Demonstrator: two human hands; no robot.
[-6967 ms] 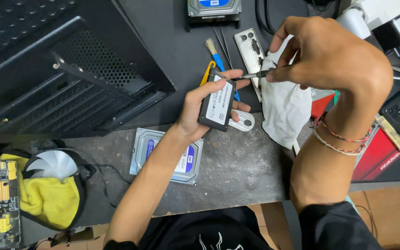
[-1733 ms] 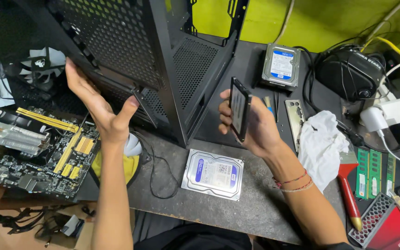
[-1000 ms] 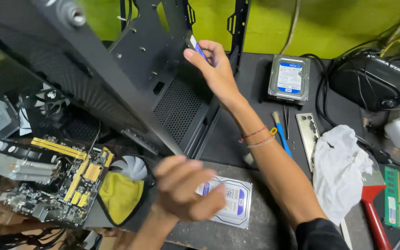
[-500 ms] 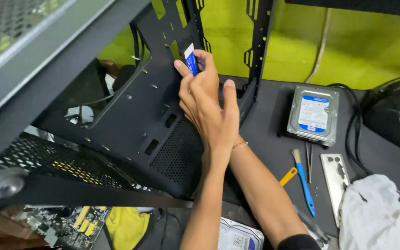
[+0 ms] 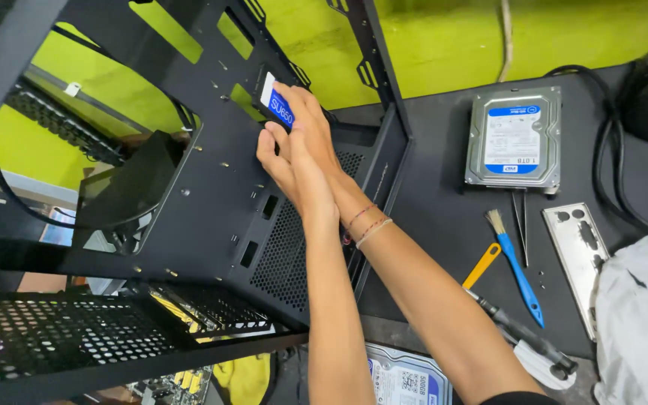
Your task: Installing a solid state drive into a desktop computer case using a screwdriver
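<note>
Both hands, right hand (image 5: pixel 313 127) and left hand (image 5: pixel 286 169), press (fingers closed round it) a small black drive (image 5: pixel 275 105) against the case panel (image 5: pixel 211 202).

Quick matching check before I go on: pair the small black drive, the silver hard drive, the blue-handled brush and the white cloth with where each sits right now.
1 small black drive
2 silver hard drive
3 blue-handled brush
4 white cloth

A far right edge of the table
B flat on the table, right of the case
C pressed against the case panel by both hands
D below the hard drive, beside a yellow tool

1-C, 2-B, 3-D, 4-A
</note>
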